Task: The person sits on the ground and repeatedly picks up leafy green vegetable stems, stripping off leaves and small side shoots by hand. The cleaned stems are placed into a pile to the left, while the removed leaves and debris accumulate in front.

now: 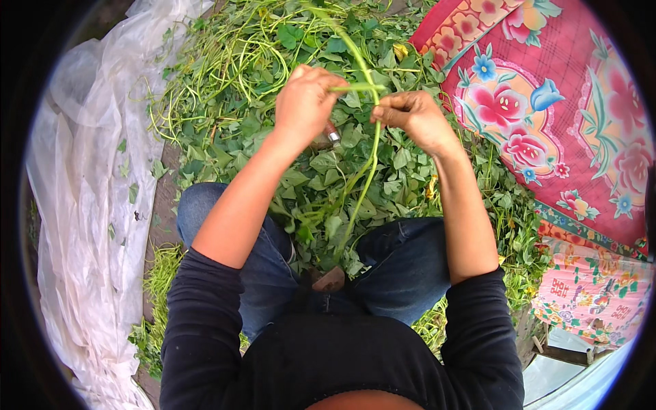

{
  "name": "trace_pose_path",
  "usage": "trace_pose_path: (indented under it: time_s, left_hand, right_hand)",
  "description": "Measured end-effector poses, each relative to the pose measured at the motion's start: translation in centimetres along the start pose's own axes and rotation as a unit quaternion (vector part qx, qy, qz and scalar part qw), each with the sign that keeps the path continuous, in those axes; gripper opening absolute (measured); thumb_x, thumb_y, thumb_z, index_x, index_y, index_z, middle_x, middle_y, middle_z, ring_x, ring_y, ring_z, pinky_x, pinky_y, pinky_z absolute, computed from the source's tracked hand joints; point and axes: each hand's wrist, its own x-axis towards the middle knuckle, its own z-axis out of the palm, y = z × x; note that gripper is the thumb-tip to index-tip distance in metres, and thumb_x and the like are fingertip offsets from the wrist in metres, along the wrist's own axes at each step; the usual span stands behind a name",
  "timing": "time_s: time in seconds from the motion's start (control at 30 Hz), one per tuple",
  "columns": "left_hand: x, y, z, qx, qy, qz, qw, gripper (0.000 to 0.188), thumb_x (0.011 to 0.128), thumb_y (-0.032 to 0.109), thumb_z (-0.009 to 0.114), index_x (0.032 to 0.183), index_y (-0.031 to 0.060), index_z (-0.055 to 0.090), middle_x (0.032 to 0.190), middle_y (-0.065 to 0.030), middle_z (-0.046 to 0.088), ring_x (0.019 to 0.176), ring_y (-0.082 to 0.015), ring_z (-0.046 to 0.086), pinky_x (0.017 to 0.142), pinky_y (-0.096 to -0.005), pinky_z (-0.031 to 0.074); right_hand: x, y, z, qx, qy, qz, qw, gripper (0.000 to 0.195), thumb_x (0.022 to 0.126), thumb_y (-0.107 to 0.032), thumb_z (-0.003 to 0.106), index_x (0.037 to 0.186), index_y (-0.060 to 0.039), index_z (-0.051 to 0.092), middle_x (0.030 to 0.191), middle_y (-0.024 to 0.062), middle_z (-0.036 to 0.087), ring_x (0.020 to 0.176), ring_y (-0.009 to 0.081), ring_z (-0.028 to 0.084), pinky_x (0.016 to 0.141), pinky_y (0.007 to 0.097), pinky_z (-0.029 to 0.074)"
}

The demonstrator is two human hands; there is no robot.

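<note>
My left hand (307,102) grips a short green leaf stalk (356,87) that reaches across to a long vine. Thumb and fingers of my right hand (415,120) pinch this long green vine (370,159) just below where the stalk crosses it. The vine runs from the top of the view down to between my knees, with leaves at its lower part. Beneath my left wrist, a reddish-brown tool handle with a metal ferrule (332,133) lies on the leaves, the rest of it hidden. A heap of green leaves (328,179) spreads under both hands.
Bare yellow-green stems (246,61) lie tangled at the upper left. Crumpled clear plastic sheeting (97,205) runs down the left side. A red flowered blanket (553,118) covers the right, with a pink printed cloth (594,292) below it. A brown object (329,280) sits between my thighs.
</note>
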Motion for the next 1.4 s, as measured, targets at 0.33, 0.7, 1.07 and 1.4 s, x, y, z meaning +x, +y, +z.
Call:
trace_pose_path:
  time_s: [0.33, 0.7, 1.07, 1.4]
  left_hand:
    - [-1.2, 0.6, 0.7, -0.332, -0.112, -0.264, 0.899, 0.023, 0.082, 0.03, 0.056, 0.075, 0.0079, 0.058, 0.055, 0.0054, 0.044, 0.05, -0.0035, 0.04, 0.045, -0.0211, 0.033]
    - [-2.6, 2.9, 2.9, -0.297, -0.13, -0.238, 0.916, 0.015, 0.076, 0.018, 0.065, 0.081, 0.0039, 0.061, 0.057, 0.0062, 0.045, 0.052, -0.0032, 0.038, 0.049, -0.0198, 0.034]
    - [-1.1, 1.0, 0.5, 0.13, -0.039, 0.065, 0.989, 0.011, 0.074, 0.006, 0.054, 0.084, 0.0062, 0.058, 0.079, -0.0077, 0.058, 0.075, -0.0225, 0.056, 0.063, -0.0314, 0.046]
    - [0.0, 0.5, -0.7, -0.442, -0.151, -0.404, 0.787, 0.016, 0.089, 0.02, 0.04, 0.084, 0.0056, 0.046, 0.072, -0.003, 0.052, 0.056, -0.0088, 0.047, 0.047, -0.0199, 0.039]
  right_hand:
    - [1.1, 0.9, -2.3, 0.069, 0.207, 0.082, 0.972, 0.023, 0.08, -0.023, 0.057, 0.074, -0.0009, 0.059, 0.06, 0.0012, 0.053, 0.049, 0.0072, 0.043, 0.048, 0.0189, 0.036]
    - [0.7, 0.2, -1.4, 0.195, 0.133, 0.041, 0.971, 0.024, 0.083, -0.023, 0.054, 0.087, 0.0009, 0.058, 0.064, -0.0002, 0.053, 0.055, 0.0062, 0.046, 0.056, 0.0194, 0.041]
    - [0.9, 1.3, -0.5, 0.052, 0.044, 0.049, 0.996, 0.012, 0.076, -0.011, 0.062, 0.077, 0.0006, 0.062, 0.067, 0.0009, 0.058, 0.062, 0.0078, 0.049, 0.062, 0.022, 0.04]
    - [0.3, 1.7, -3.0, 0.257, 0.019, 0.003, 0.966, 0.015, 0.083, -0.013, 0.05, 0.087, -0.0011, 0.058, 0.078, 0.0009, 0.057, 0.069, 0.0092, 0.051, 0.067, 0.0215, 0.04]
